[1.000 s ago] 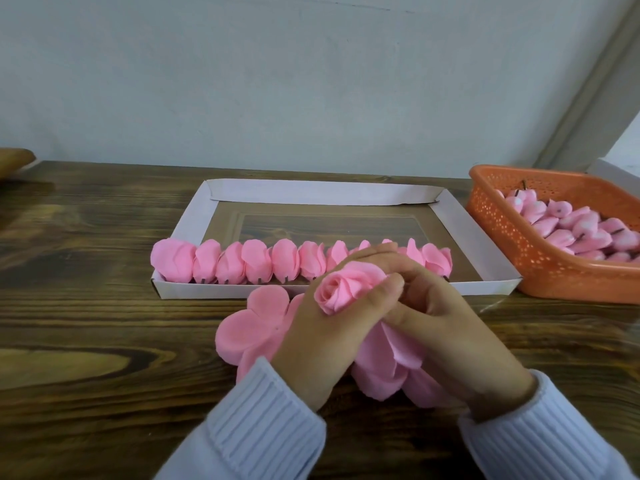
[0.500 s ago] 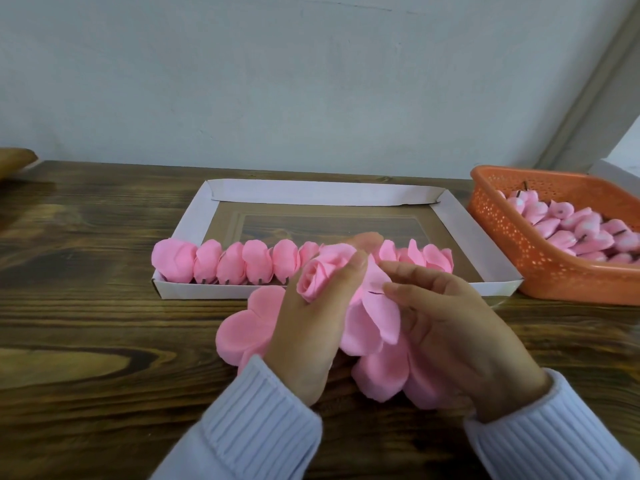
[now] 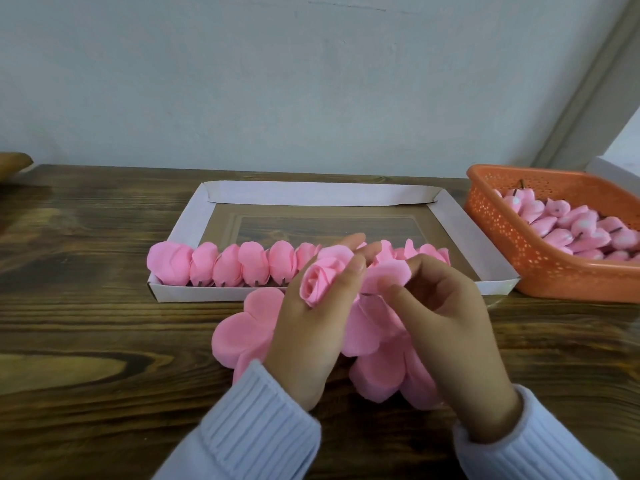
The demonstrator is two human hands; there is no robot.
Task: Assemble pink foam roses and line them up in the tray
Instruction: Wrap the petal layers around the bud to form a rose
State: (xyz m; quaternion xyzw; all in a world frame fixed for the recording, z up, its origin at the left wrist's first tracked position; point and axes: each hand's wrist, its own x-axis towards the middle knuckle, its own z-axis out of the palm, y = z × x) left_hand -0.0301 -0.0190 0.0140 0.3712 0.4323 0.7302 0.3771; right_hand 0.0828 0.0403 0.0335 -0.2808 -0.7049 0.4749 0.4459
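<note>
- Head view: left hand (image 3: pixel 311 336) raised over the bench (image 3: pixel 86 306), grip curled round a half-built pink rose (image 3: pixel 317 282), thumb on its near side, fingers wrapped behind it.
- Rose bud tilts up and to the left, just in front of the tray's near wall.
- Right hand (image 3: pixel 446 323) just beside it, grip pinching a petal (image 3: pixel 388 275) of the same rose between thumb and forefinger; other fingers loosely curled.
- More petals hang below the bud between the two hands.
- Loose petal sheets (image 3: pixel 242 327) lie flat on the bench under both hands, partly hidden by them.
- White card tray (image 3: pixel 346 194) behind the hands; row of finished roses (image 3: pixel 225 268) lined up along its near wall, touching side by side, right part hidden by fingers.
- Rest of the tray floor bare.
- Orange basket (image 3: pixel 540 268) right of the tray, near its corner, holding pink buds (image 3: pixel 571 230).
- White ribbed sleeves (image 3: pixel 249 424) on both wrists.
</note>
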